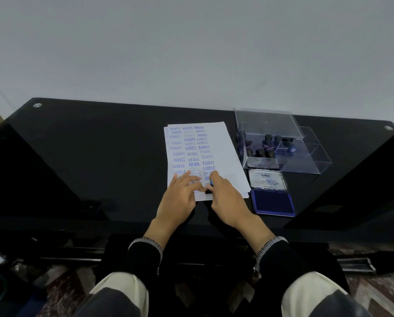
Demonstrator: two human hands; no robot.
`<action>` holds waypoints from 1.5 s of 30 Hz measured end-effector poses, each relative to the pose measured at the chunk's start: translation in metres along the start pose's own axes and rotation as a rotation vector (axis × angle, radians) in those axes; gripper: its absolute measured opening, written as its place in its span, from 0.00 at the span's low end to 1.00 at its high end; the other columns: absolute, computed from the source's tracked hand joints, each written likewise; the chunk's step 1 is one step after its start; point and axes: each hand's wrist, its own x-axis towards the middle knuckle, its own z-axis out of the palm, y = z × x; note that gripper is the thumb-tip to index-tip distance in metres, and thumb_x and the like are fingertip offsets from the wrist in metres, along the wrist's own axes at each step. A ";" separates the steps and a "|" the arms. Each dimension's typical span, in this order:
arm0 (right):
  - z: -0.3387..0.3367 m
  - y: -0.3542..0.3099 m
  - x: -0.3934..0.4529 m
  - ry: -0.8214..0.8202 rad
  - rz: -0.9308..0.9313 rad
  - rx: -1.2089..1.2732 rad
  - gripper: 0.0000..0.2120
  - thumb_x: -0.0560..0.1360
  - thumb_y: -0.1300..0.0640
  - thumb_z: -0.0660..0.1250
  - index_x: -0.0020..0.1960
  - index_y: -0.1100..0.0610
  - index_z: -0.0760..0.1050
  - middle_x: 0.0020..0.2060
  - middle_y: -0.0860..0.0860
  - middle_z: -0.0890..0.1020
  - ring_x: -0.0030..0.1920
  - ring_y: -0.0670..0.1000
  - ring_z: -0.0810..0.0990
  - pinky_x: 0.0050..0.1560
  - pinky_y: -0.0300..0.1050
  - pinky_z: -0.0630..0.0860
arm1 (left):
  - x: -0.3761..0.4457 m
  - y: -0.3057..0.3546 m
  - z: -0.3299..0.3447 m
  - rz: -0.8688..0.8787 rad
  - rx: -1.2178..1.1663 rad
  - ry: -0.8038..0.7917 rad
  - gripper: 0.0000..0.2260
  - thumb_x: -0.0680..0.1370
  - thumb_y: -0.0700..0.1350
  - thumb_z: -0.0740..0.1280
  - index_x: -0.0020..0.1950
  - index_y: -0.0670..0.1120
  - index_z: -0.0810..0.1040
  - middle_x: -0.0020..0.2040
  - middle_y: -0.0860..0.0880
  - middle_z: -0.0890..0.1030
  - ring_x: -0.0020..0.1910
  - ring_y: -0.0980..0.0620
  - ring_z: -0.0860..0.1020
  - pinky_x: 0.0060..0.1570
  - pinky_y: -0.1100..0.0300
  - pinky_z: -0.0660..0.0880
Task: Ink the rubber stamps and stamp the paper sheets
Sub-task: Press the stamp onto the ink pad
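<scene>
**Stamp down on a crowded sheet**

Head view, looking down over the black glass table (100, 156): both hands meet at the near edge of the paper sheets (228, 154), a small stack lying slightly fanned, its top page already thick with blue SAMPLE, AIR MAIL, FRAGILE and AMENDED prints. The right hand (228, 197) has its fingers curled around a rubber stamp (209, 189), a small dark thing with a touch of blue showing near the fingertips; it sits low on the page, though whether its face touches the paper cannot be told. The left hand (180, 197) lies just beside it, fingers fairly straight and spread, resting flat on the sheet and reaching toward the stamp; they curl round nothing.

Just right of the stack, the ink pad (272, 202) lies open, its blue pad facing up and its silver lid (268, 180) folded back with the label showing. Behind that stands a clear plastic box (255, 143) with more dark-handled stamps (266, 149) clustered inside, a transparent lid (266, 121) over its back part. A second clear tray (314, 154) adjoins it on the right.

Near the bottom, dark sleeves (145, 252) with patterned cuffs frame the person's light trousers (122, 291).
</scene>
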 end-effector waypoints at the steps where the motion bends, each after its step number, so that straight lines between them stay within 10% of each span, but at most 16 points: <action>1: 0.000 0.000 0.000 0.002 -0.001 -0.008 0.14 0.73 0.69 0.56 0.48 0.53 0.55 0.38 0.48 0.66 0.40 0.53 0.68 0.32 0.45 0.65 | 0.000 0.001 -0.001 0.002 -0.007 -0.001 0.17 0.77 0.32 0.57 0.54 0.48 0.81 0.66 0.50 0.76 0.73 0.51 0.64 0.76 0.55 0.49; 5: -0.004 0.002 0.006 -0.032 0.004 -0.005 0.13 0.74 0.68 0.56 0.48 0.53 0.55 0.34 0.46 0.64 0.38 0.54 0.67 0.29 0.43 0.60 | 0.000 0.005 -0.003 -0.012 -0.070 0.014 0.13 0.78 0.37 0.59 0.58 0.50 0.76 0.60 0.56 0.76 0.63 0.59 0.70 0.75 0.59 0.51; 10: -0.009 0.002 0.010 -0.114 0.032 0.083 0.16 0.75 0.66 0.57 0.50 0.49 0.54 0.45 0.48 0.71 0.61 0.51 0.76 0.44 0.51 0.75 | 0.000 0.001 0.000 -0.084 -0.077 0.069 0.12 0.79 0.44 0.62 0.62 0.47 0.76 0.62 0.55 0.76 0.70 0.53 0.66 0.73 0.66 0.45; 18: 0.000 0.002 0.004 -0.031 0.014 0.039 0.16 0.74 0.68 0.57 0.49 0.51 0.54 0.37 0.45 0.66 0.50 0.52 0.76 0.34 0.45 0.68 | -0.001 0.001 0.004 -0.091 -0.017 0.098 0.14 0.79 0.48 0.64 0.63 0.47 0.76 0.67 0.52 0.73 0.75 0.53 0.61 0.73 0.63 0.41; 25: -0.011 0.001 0.015 -0.160 0.057 0.076 0.15 0.75 0.65 0.58 0.50 0.50 0.54 0.52 0.54 0.75 0.63 0.51 0.75 0.50 0.53 0.76 | -0.001 0.001 0.004 -0.073 0.014 0.092 0.14 0.79 0.48 0.63 0.65 0.47 0.75 0.68 0.52 0.73 0.75 0.52 0.60 0.74 0.60 0.42; 37: -0.001 0.002 0.005 -0.046 0.018 0.063 0.16 0.74 0.68 0.57 0.53 0.51 0.56 0.42 0.47 0.68 0.58 0.53 0.77 0.36 0.44 0.69 | -0.001 0.000 0.005 -0.062 0.019 0.100 0.14 0.80 0.47 0.63 0.65 0.47 0.75 0.68 0.52 0.73 0.74 0.53 0.61 0.74 0.60 0.43; 45: -0.009 0.003 0.012 -0.132 0.043 0.131 0.16 0.75 0.67 0.57 0.50 0.49 0.54 0.47 0.50 0.74 0.60 0.52 0.76 0.47 0.52 0.74 | -0.001 0.000 0.005 -0.053 0.016 0.104 0.13 0.79 0.47 0.64 0.63 0.47 0.75 0.66 0.53 0.73 0.72 0.52 0.64 0.75 0.57 0.46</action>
